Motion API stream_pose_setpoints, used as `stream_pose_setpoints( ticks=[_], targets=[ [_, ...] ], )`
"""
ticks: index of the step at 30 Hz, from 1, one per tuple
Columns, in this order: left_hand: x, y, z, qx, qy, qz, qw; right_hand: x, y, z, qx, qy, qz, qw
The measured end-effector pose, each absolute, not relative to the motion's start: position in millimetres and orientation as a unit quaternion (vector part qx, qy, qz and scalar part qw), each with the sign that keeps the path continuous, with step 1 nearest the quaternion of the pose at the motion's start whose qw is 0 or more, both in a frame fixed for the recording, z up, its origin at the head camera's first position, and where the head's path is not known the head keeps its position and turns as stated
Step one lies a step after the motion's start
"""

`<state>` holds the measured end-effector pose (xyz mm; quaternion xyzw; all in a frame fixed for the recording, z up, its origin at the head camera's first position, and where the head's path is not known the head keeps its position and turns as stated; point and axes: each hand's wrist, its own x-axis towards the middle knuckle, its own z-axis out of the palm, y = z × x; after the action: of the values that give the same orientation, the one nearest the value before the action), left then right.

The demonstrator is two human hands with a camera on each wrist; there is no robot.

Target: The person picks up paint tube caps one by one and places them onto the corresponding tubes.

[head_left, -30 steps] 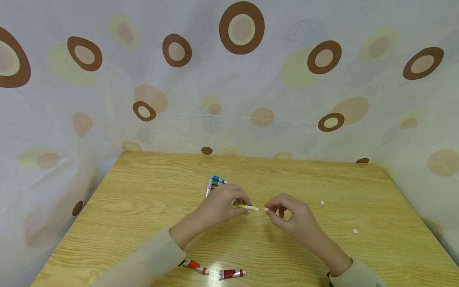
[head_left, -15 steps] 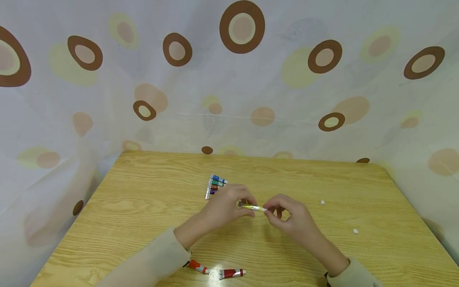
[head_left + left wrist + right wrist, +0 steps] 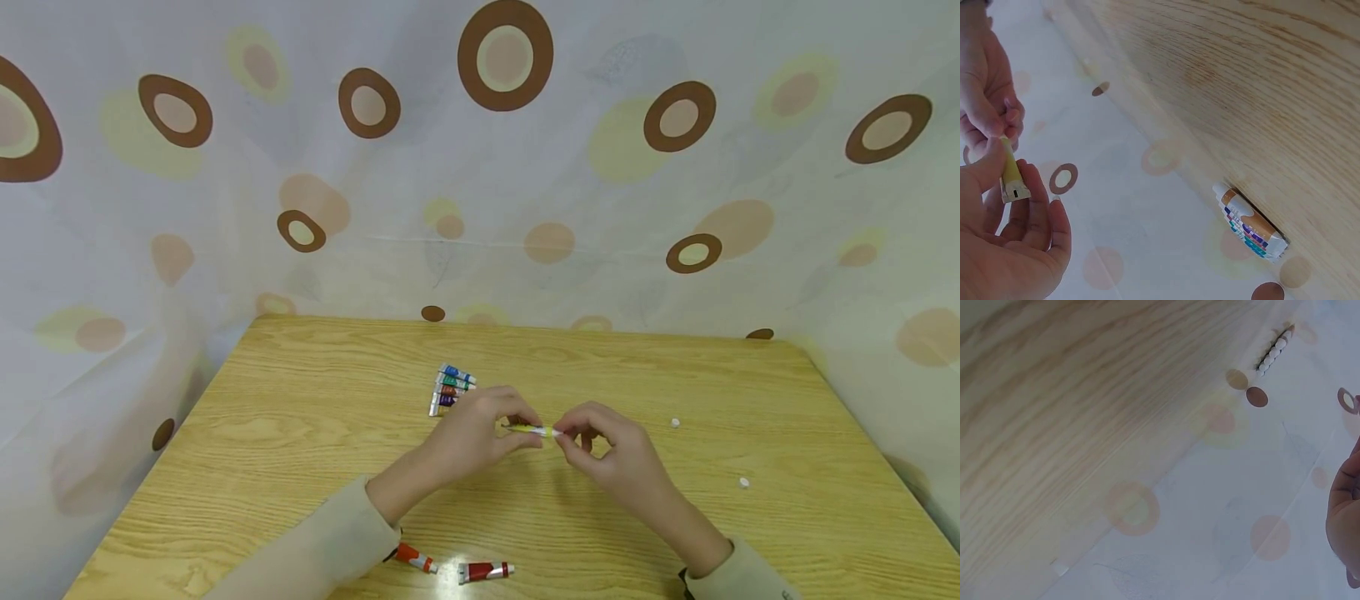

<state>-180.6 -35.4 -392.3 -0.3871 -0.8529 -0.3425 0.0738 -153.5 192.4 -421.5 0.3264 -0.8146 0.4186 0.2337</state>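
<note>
Above the table, my left hand pinches a yellow paint tube between thumb and fingers, its flat crimped end toward the palm. My right hand pinches the white-capped tip of the same tube from the other side; the fingertips mostly cover the cap. In the left wrist view the tube runs between both hands, with the left thumb along it. Only part of the right hand shows at the edge of the right wrist view.
A row of several paint tubes lies behind the left hand. An orange-red tube and a dark red tube lie near the front edge. Two white caps lie apart on the wooden table at right.
The tube in the left hand has moved right, and the cap in the right hand, held apart a second ago, has met its tip. The tubes on the table have stayed put.
</note>
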Motion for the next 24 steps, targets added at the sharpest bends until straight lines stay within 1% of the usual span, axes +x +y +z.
stream_pose_setpoints(
  ticks=[7, 24],
  targets=[
    [-178.4, -35.0, -389.7, -0.383, -0.855, -0.344, 0.060, -153.8, 191.9, -420.8, 0.326, -0.813, 0.421, 0.237],
    [-179.5, -33.6, -388.5, -0.382, -0.863, -0.324, 0.072, -154.3, 190.7, -419.4, 0.321, -0.815, 0.421, 0.235]
  ],
)
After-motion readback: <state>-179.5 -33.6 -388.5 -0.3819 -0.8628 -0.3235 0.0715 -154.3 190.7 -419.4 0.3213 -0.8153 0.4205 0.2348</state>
